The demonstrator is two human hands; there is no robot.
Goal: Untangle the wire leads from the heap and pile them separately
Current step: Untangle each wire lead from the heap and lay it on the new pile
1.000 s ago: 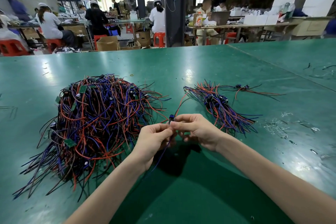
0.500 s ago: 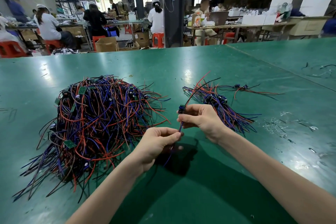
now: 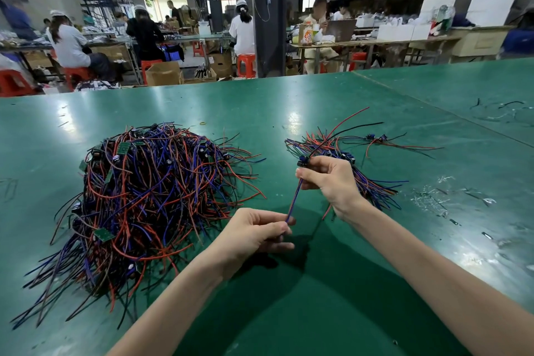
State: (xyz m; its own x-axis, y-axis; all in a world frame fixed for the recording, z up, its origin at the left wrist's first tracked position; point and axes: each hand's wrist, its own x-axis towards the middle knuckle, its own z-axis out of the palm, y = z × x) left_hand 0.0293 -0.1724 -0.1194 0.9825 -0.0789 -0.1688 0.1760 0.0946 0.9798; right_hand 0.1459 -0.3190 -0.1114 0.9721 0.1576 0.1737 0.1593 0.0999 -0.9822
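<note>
- right, both hands are up over the green table point(image 3: 318, 312), between the two lots of wire.
- left hand point(image 3: 254, 233) sits lower and nearer, thumb and forefinger pinched on the bottom end of a lead point(image 3: 294, 199), with the other fingers curled in under.
- right hand point(image 3: 332, 179) is higher and further out, fingers curled, thumb and forefinger clamped on the same lead just below its dark blue part point(image 3: 302, 161).
- the blue stretch of that lead runs straight from one hand to the other, tilted up to the right and clear of the table.
- above the right hand a red wire point(image 3: 351, 119) and a black one fan up and away over the far side.
- the heap point(image 3: 150, 199) sits on the left just beside the left hand, a big tangle of red, blue and black with small green boards in it.
- the pile point(image 3: 372, 182) lies on the right, smaller and flatter, partly hidden behind the right hand.
- one stray lead point(image 3: 378, 139) lies just beyond that pile.
- bits of scrap point(image 3: 433, 196) dot the table further right.
- at the back, people sit on red stools point(image 3: 245, 65) at long benches.
</note>
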